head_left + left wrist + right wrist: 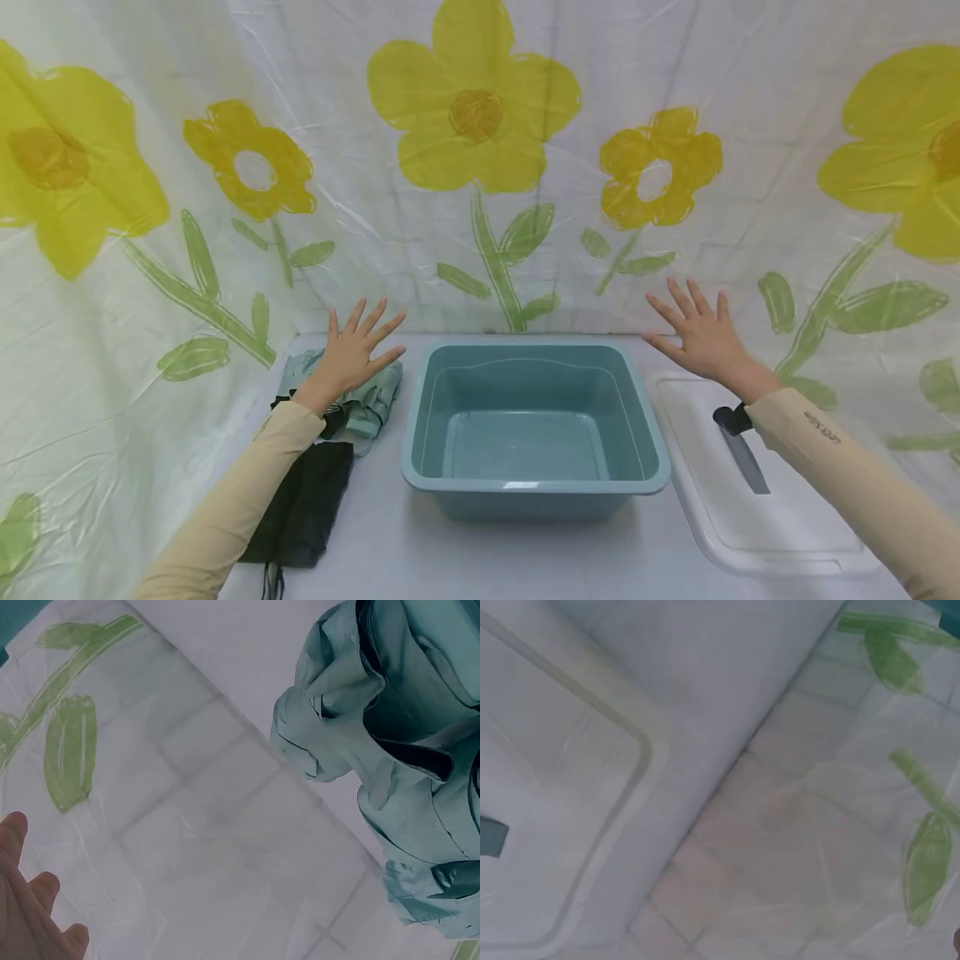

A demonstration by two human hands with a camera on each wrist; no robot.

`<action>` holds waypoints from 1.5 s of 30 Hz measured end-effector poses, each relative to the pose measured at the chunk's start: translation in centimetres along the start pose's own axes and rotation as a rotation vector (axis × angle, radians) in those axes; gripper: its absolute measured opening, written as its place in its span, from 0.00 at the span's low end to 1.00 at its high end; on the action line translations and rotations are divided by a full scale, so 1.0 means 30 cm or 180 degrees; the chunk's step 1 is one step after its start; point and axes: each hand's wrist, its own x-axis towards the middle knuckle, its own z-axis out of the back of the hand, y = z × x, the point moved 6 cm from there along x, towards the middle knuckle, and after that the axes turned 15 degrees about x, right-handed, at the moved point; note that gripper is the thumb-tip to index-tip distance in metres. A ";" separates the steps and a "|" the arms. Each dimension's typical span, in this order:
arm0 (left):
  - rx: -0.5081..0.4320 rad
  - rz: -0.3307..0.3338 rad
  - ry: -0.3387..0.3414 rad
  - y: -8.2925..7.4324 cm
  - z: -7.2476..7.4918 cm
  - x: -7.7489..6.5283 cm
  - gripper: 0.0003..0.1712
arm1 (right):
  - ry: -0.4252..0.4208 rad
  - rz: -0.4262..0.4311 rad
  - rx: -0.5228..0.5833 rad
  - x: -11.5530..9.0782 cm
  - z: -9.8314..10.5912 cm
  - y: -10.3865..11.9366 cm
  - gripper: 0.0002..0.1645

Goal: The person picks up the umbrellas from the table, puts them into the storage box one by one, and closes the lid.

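Observation:
My left hand (351, 354) hovers with fingers spread over a crumpled bundle of teal fabric (378, 400). The loose folds of that teal bundle (405, 750) fill the right side of the left wrist view, with a few fingers (37, 892) at lower left. My right hand (703, 340), fingers also spread, is raised above the far end of a white lid (795, 517). Between the hands stands a blue-green plastic bin (536, 486), its inside bare. Neither hand holds anything.
A black folded cloth item (307, 508) with cords lies in front of the teal bundle, partly behind the left sleeve. The lid has a grey strip (742, 458) on it. Behind the white table (420, 558) hangs a flower-printed curtain (337, 125).

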 end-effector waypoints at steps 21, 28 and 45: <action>-0.1260 0.0272 0.0407 -0.003 0.037 -0.209 0.34 | 0.0137 0.0218 0.1076 -0.013 -0.020 0.198 0.37; -0.1703 0.0332 0.0575 -0.025 0.024 -0.309 0.33 | 0.0281 0.0252 0.1230 -0.029 -0.048 0.238 0.36; -0.1537 0.0564 0.0848 -0.048 -0.018 -0.516 0.35 | 0.0474 0.0206 0.1486 -0.076 -0.132 0.283 0.35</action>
